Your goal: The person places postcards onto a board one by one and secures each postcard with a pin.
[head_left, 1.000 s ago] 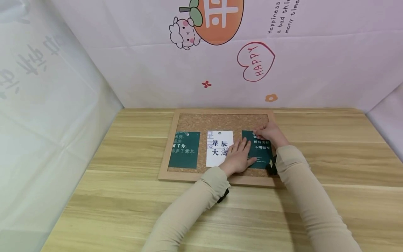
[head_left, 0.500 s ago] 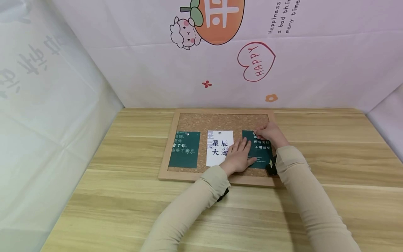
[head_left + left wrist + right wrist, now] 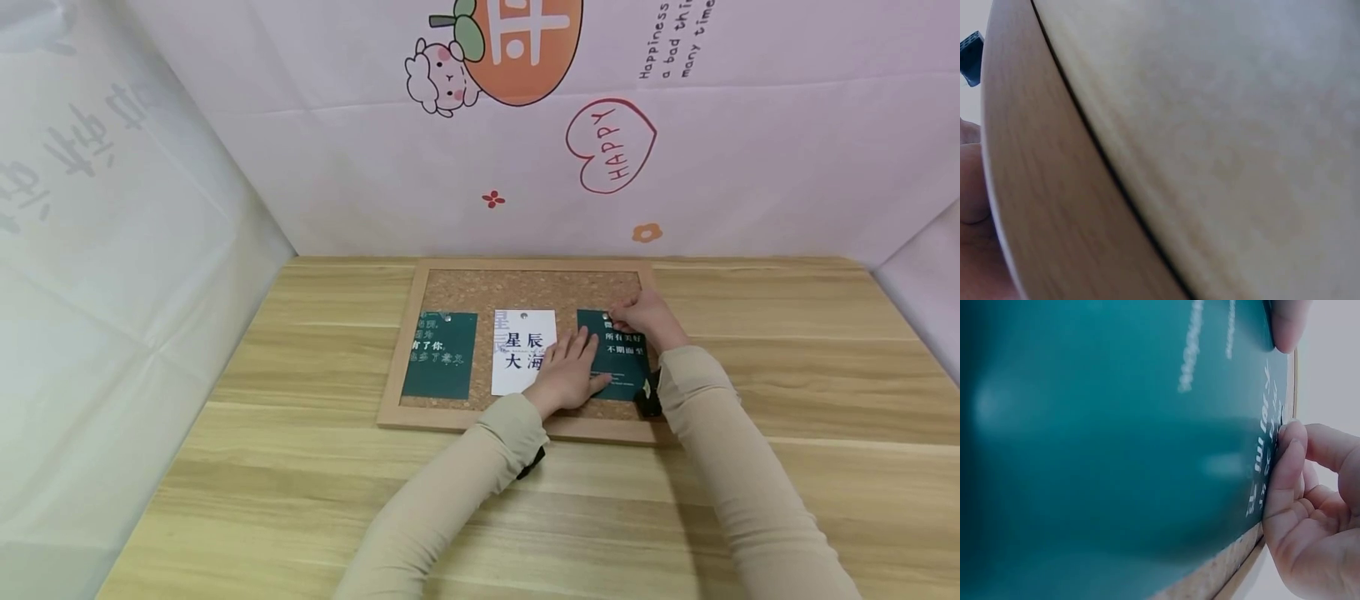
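Observation:
A wood-framed corkboard (image 3: 480, 292) lies on the table with three cards on it. My left hand (image 3: 566, 377) rests flat with spread fingers, over the right edge of the white card (image 3: 513, 375) and the left edge of the right green card (image 3: 618, 367). At the top of that green card, my right hand (image 3: 647, 320) pinches a silvery thumbtack (image 3: 606, 316), largely hidden by the fingertips. The right wrist view shows the curled right hand (image 3: 1316, 506) with thumb and forefinger together at the edge of the card (image 3: 1116, 456).
Another green card (image 3: 442, 375) is at the board's left, with a silvery tack (image 3: 447, 317) at its top. The white card has one too. The wooden table (image 3: 300, 475) extends around the board, and a printed white sheet (image 3: 375, 183) hangs behind it.

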Demonstrator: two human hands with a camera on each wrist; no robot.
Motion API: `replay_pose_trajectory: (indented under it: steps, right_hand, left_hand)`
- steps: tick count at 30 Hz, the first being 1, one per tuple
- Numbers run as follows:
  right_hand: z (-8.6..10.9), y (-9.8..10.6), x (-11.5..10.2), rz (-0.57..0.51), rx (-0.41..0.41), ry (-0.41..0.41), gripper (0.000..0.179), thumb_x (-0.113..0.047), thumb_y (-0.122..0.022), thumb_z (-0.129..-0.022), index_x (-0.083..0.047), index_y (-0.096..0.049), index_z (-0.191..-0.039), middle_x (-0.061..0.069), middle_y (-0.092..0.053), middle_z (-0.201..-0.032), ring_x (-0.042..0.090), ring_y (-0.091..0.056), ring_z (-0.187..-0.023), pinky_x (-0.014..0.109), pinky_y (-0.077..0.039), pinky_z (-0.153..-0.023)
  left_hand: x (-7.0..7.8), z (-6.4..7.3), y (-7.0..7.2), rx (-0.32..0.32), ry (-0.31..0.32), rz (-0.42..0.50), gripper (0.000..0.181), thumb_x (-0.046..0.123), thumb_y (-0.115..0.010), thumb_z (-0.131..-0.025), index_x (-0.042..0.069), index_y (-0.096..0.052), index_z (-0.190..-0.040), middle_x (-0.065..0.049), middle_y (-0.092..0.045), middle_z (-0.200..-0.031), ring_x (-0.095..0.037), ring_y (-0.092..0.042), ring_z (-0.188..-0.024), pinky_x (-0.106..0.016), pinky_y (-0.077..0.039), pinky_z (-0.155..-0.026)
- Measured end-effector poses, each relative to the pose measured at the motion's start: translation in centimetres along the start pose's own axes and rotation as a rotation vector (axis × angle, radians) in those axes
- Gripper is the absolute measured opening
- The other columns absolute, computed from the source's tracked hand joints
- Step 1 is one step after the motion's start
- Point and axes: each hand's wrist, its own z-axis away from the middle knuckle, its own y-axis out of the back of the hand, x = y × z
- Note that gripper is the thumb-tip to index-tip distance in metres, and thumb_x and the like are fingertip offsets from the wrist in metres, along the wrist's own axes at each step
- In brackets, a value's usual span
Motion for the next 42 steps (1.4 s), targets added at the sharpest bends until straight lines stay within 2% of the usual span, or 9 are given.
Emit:
replay_pose_trajectory:
  steps: [8,14,21,26,30,36,42]
  right_hand:
    - [-0.10,-0.01,-0.18,0.008,0.005,-0.004,0.031,-0.013,-0.051,-0.097,0.011,-0.059,-0.113,-0.009,-0.056,-0.063,0.001,-0.054,-0.058,0.015,-0.048,-0.059]
    - [0.00,-0.01,-0.22,0.007,-0.004,-0.008,0.033,-0.014,-0.049,-0.098,0.012,-0.058,-0.117,-0.009,-0.056,-0.064,0.001,-0.054,-0.059,0.015,-0.048,-0.059]
    - [0.10,0.07,-0.17,-0.061,-0.008,0.003,0.035,-0.013,-0.052,-0.096,0.014,-0.055,-0.119,-0.011,-0.057,-0.061,-0.001,-0.056,-0.057,0.013,-0.050,-0.059]
    - [0.39,0.26,-0.26,-0.075,-0.038,-0.002,0.043,-0.018,-0.048,-0.099,0.016,-0.050,-0.125,-0.013,-0.057,-0.061,-0.004,-0.056,-0.057,0.012,-0.050,-0.059]
    - [0.51,0.31,-0.28,-0.118,-0.044,0.005,0.042,-0.021,-0.048,-0.099,0.016,-0.054,-0.118,-0.012,-0.058,-0.061,-0.003,-0.057,-0.057,0.012,-0.051,-0.060]
    - [0.52,0.31,-0.34,-0.155,-0.054,0.015,0.030,-0.020,-0.048,-0.098,0.008,-0.058,-0.104,-0.009,-0.058,-0.062,0.000,-0.058,-0.058,0.014,-0.052,-0.061]
    - [0.43,0.40,-0.36,-0.175,-0.064,-0.003,0.032,-0.019,-0.046,-0.099,0.010,-0.056,-0.109,-0.009,-0.057,-0.062,0.000,-0.058,-0.057,0.013,-0.052,-0.061]
  left_hand:
    - [-0.03,0.05,0.14,0.003,-0.004,-0.006,0.069,0.051,-0.034,-0.100,0.023,-0.005,-0.155,0.005,0.005,-0.163,-0.015,0.008,-0.151,-0.035,-0.006,-0.123]
    - [-0.01,0.04,0.19,-0.012,0.000,-0.005,0.069,0.052,-0.034,-0.100,0.023,-0.004,-0.155,0.006,0.006,-0.163,-0.015,0.009,-0.151,-0.035,-0.006,-0.123]
    - [0.10,0.51,0.37,-0.011,0.004,-0.011,0.068,0.052,-0.033,-0.100,0.024,-0.004,-0.155,0.007,0.006,-0.163,-0.014,0.008,-0.151,-0.034,-0.006,-0.123]
    - [0.12,0.26,0.21,-0.017,0.008,-0.017,0.068,0.052,-0.033,-0.100,0.025,-0.003,-0.155,0.007,0.007,-0.163,-0.014,0.010,-0.151,-0.034,-0.006,-0.123]
    - [-0.02,-0.13,-0.05,-0.025,0.006,-0.014,0.069,0.052,-0.033,-0.100,0.024,-0.001,-0.155,0.007,0.009,-0.162,-0.014,0.011,-0.151,-0.034,-0.005,-0.123]
    - [0.05,0.17,0.19,-0.028,0.005,0.000,0.068,0.051,-0.032,-0.101,0.023,-0.002,-0.155,0.007,0.009,-0.162,-0.015,0.011,-0.151,-0.035,-0.004,-0.123]
    - [0.34,0.77,0.71,-0.025,0.010,-0.021,0.067,0.051,-0.033,-0.101,0.024,-0.004,-0.155,0.007,0.006,-0.163,-0.014,0.008,-0.151,-0.034,-0.007,-0.123]
